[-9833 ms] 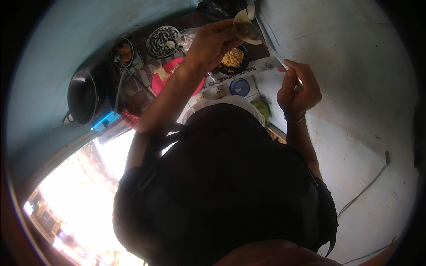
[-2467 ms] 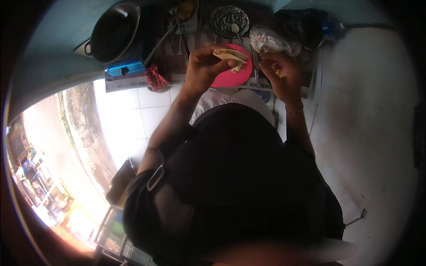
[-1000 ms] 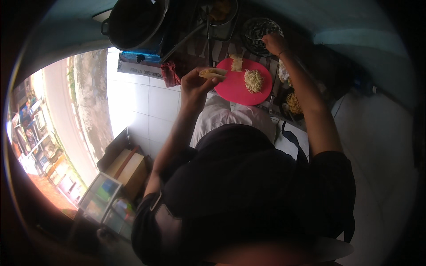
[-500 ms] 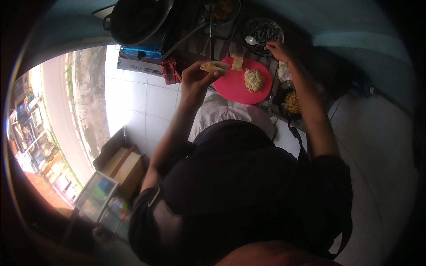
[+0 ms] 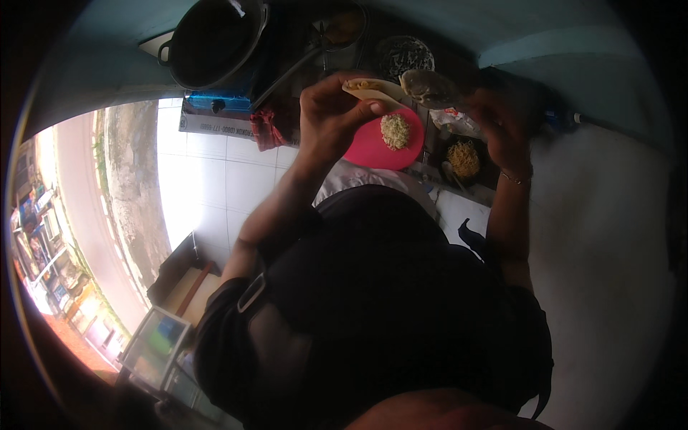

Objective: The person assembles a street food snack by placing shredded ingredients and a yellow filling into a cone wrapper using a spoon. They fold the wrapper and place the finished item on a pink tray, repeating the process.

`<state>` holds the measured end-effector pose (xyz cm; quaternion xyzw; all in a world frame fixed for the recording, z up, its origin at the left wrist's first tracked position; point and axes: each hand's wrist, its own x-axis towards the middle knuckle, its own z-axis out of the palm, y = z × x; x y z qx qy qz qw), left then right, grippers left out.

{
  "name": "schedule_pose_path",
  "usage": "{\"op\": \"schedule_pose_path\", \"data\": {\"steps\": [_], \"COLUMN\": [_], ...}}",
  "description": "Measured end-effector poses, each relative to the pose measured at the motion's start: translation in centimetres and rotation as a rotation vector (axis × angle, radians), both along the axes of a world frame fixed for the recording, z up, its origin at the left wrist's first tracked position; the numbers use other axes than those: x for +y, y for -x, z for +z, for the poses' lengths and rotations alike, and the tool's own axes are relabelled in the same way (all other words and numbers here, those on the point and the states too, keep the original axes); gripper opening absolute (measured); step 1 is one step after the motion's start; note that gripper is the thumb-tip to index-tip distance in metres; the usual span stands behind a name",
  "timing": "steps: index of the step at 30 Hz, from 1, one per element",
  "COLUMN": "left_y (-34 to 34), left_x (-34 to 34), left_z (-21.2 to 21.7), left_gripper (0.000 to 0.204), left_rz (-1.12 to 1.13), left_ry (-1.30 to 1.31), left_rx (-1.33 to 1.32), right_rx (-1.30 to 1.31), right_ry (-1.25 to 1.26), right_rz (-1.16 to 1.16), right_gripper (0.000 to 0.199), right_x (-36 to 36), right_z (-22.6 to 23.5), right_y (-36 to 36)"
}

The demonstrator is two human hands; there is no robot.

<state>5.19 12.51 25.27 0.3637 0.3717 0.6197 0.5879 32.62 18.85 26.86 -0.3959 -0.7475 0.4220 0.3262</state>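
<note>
Half a second ago, we saw the right hand up at the bowl with white smears, near the top middle of the frame. Now it is away from there and holds a spoon, with the spoon's round end right by the folded, pale wrap. The wrap is in the upper middle of the frame, over the pink plate, pinched between the thumb and fingers of the left hand. So we think the work has gone from the bowl to the wrap. We cannot tell if spoon and wrap touch. A pile of pale shreds is on the plate, and noodles sit to its right.
</note>
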Motion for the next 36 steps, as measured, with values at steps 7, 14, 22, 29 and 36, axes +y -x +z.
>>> {"op": "schedule_pose_path", "data": {"steps": [7,14,22,29,36], "left_y": [-0.9,-1.4,-1.6,-0.5,-1.1], "left_x": [-0.4,-1.7,-2.9,-2.7,-3.1], "left_z": [2.7,3.7,4.0,3.6,3.6], "left_gripper": [0.03,0.033,0.04,0.05,0.065], "left_rz": [-0.038,-0.059,0.047,0.066,0.062], "left_ry": [-0.201,-0.24,-0.407,-0.505,-0.464], "left_rx": [-0.063,-0.119,-0.131,0.098,-0.062], "right_rx": [-0.152,-0.226,-0.37,-0.359,-0.194], "right_ry": [-0.22,-0.371,-0.633,-0.673,-0.7], "right_rz": [0.023,0.027,-0.018,0.07,0.044], "right_gripper": [0.02,0.015,0.02,0.024,0.02], "right_x": [-3.0,-5.3,-8.0,-7.9,-7.7], "right_z": [6.7,9.3,11.5,12.3,12.2], "right_y": [0.2,0.8,1.8,1.0,1.0]}}
